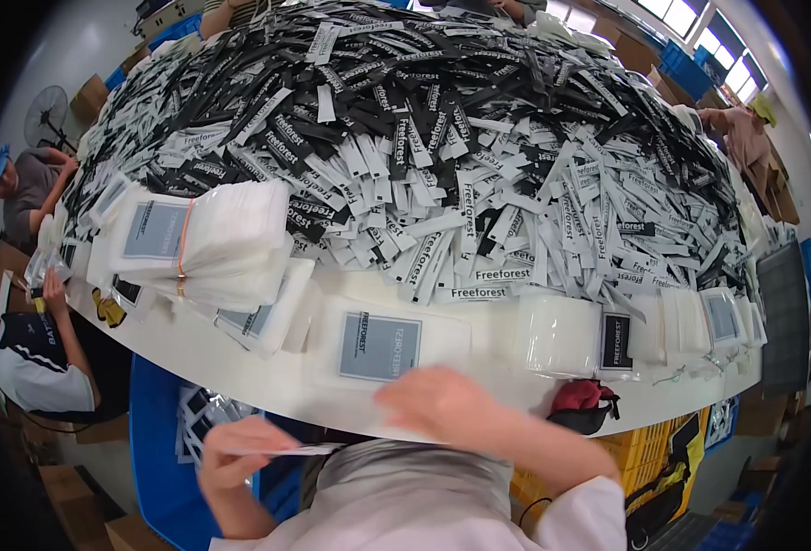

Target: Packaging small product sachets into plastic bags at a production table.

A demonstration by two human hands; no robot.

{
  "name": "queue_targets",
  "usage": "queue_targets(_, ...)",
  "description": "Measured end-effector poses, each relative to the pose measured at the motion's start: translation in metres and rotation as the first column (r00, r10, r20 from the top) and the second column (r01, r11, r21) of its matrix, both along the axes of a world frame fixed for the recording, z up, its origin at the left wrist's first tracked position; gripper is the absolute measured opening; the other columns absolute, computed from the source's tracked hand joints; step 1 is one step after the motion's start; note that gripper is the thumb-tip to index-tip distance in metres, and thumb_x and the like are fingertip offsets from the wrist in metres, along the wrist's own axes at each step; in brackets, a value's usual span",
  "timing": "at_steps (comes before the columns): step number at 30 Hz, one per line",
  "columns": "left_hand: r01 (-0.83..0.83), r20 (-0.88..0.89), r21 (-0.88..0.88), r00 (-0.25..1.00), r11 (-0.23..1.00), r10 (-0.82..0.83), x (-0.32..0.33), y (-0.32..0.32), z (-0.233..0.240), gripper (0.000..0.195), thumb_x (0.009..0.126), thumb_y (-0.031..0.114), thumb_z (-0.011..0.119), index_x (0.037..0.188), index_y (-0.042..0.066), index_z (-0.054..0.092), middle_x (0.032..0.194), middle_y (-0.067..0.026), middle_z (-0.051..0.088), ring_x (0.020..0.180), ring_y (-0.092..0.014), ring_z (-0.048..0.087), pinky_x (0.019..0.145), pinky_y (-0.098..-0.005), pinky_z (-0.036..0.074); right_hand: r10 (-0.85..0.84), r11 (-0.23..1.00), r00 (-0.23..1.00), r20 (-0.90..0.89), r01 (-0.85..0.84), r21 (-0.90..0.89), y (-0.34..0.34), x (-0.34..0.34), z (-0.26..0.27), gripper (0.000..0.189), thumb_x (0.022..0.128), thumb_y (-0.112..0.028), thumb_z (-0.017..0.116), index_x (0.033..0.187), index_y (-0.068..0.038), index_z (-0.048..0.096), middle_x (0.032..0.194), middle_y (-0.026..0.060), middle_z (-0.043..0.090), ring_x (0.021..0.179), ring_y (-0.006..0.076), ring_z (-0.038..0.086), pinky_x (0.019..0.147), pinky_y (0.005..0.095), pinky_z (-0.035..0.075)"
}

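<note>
My left hand [243,448], off the table's front edge and above a blue bin, grips a thin, flat white packet [298,450] seen edge-on. My right hand [436,406] is blurred over the front of the table, its fingers by the lower corner of a clear plastic bag [440,337]. That bag lies flat and shows a grey printed label [380,346]. Whether the right fingers touch it or hold anything, I cannot tell. Behind it spreads a large heap of black and white stick sachets [412,138].
Banded bags [240,241] are stacked at left; more bag stacks [560,337] stand at right. A red and black pouch [581,406] sits on the front edge. Below are a blue bin [154,441] holding packets and a yellow crate [636,458]. Other people [40,365] work around the table.
</note>
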State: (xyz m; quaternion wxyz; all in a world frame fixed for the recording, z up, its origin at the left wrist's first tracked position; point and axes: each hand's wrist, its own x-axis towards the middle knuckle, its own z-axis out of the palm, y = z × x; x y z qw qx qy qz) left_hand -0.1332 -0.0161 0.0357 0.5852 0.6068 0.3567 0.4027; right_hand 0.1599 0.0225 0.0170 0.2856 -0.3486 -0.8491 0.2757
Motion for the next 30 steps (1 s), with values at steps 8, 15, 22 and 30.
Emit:
queue_targets(8,-0.158,-0.654,-0.018,0.749,0.987,0.108,-0.045,-0.028,0.013,0.058,0.058,0.01,0.078,0.111,-0.001,0.055,0.107,-0.0135,0.058,0.096,-0.023,0.057,0.083,-0.0309,0.043,-0.541,0.824,0.643,0.542,0.275,0.496,0.152,0.133,-0.03,0.035,0.071,0.0,0.052,0.105,-0.006,0.057,0.105,0.0096,0.056,0.101,0.0267,0.05,0.085,0.0367,0.042)
queue_targets(15,-0.038,-0.489,0.201,0.862,0.979,0.134,0.043,0.004,-0.046,0.04,0.068,0.005,0.069,0.107,0.003,0.058,0.101,-0.0122,0.061,0.095,-0.025,0.057,0.081,-0.0315,0.045,-0.429,0.815,0.889,0.162,0.303,0.493,0.17,0.115,-0.013,0.012,0.081,-0.01,0.056,0.091,-0.004,0.055,0.09,0.0093,0.06,0.077,0.0267,0.058,0.069,0.036,0.047)
queue_targets(22,0.129,-0.651,0.521,0.699,0.844,0.296,0.125,0.041,-0.081,0.042,0.074,0.025,0.066,0.112,0.009,0.055,0.125,-0.0113,0.046,0.118,-0.028,0.041,0.096,-0.0445,0.032,-0.506,0.858,0.791,0.344,0.421,0.292,0.216,0.068,-0.009,0.02,0.078,-0.005,0.052,0.097,-0.01,0.057,0.094,0.0046,0.055,0.081,0.0248,0.058,0.069,0.0359,0.047)
queue_targets(30,0.189,-0.643,0.553,0.716,0.811,0.272,0.121,0.043,-0.085,0.038,0.077,0.029,0.063,0.111,0.013,0.057,0.126,-0.0085,0.046,0.12,-0.028,0.039,0.098,-0.0441,0.029,-0.361,0.915,0.679,0.639,0.126,0.383,0.237,0.089,-0.003,0.029,0.072,-0.008,0.058,0.1,-0.014,0.061,0.105,-0.0027,0.055,0.094,0.0205,0.054,0.077,0.0329,0.046)
